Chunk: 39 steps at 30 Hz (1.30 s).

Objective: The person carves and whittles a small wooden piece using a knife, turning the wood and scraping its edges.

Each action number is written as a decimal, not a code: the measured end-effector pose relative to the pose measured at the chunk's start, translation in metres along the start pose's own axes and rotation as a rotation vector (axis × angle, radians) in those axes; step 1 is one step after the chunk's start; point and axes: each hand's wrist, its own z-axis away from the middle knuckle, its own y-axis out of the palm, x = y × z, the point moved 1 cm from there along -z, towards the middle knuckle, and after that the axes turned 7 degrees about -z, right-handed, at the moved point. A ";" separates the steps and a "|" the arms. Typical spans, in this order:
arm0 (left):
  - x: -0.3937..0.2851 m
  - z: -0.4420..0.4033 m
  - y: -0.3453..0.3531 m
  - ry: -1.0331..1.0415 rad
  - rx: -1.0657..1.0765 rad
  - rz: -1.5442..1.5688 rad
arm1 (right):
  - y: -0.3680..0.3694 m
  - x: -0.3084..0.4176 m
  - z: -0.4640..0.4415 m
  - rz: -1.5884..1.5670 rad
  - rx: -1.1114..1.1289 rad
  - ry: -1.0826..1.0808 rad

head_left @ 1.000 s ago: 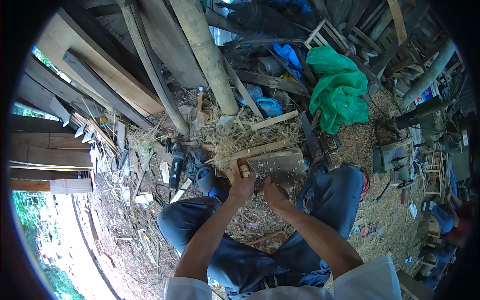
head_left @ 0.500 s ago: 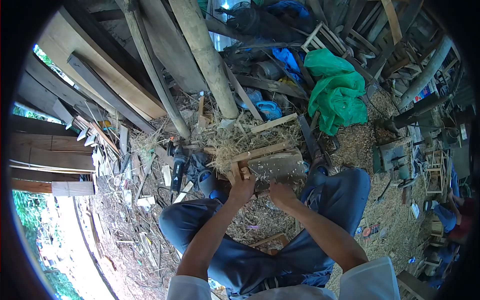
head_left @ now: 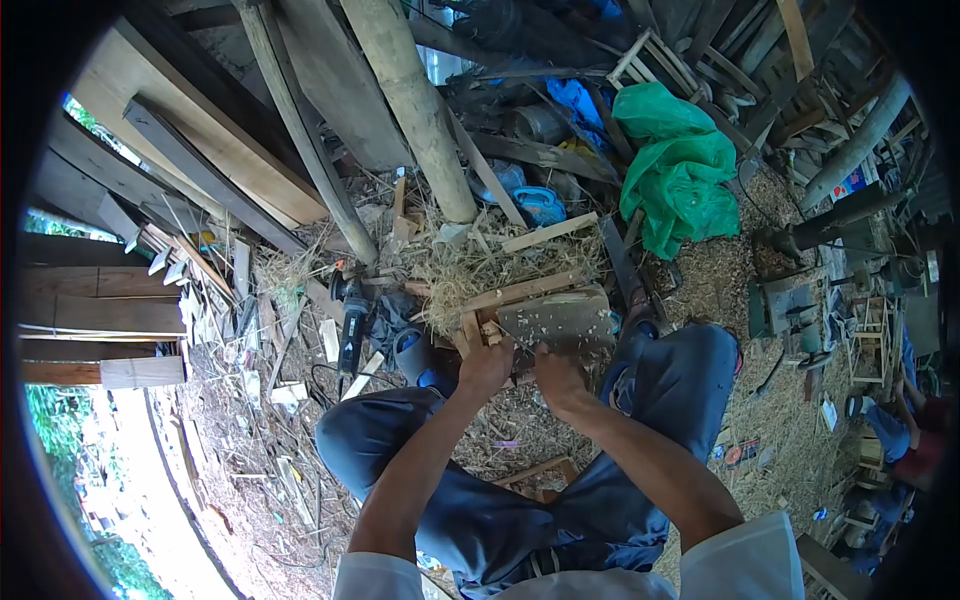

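Between my feet lies a worn wooden block sprinkled with pale chips. My left hand is closed at its left front corner, around a small pale piece of wood whose end shows beyond the fingers. Close by on the right, my right hand is curled shut at the block's near edge. What sits in its fingers is too small and dark to make out. A wooden strip runs along the far side of the block.
A black power tool, seemingly an angle grinder, lies left of my foot. Beyond the block are straw, a bamboo post and a green plastic sheet. Planks lean at left. Another person is at far right.
Both hands have shifted slightly forward; my right hand has come a little nearer to my left. The view has tilted slightly, and the wooden block stays in place.
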 end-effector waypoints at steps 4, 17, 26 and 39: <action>0.001 0.001 0.000 0.026 0.023 -0.119 | 0.002 0.002 -0.017 0.092 0.050 -0.005; 0.006 0.002 0.004 0.075 0.035 -0.075 | -0.034 0.010 0.011 -0.073 0.155 -0.014; 0.007 -0.001 0.002 0.066 -0.003 -0.024 | -0.016 0.013 0.006 -0.021 0.075 0.077; 0.010 0.004 0.008 -0.009 0.006 0.329 | -0.003 -0.010 -0.013 -0.127 0.019 -0.058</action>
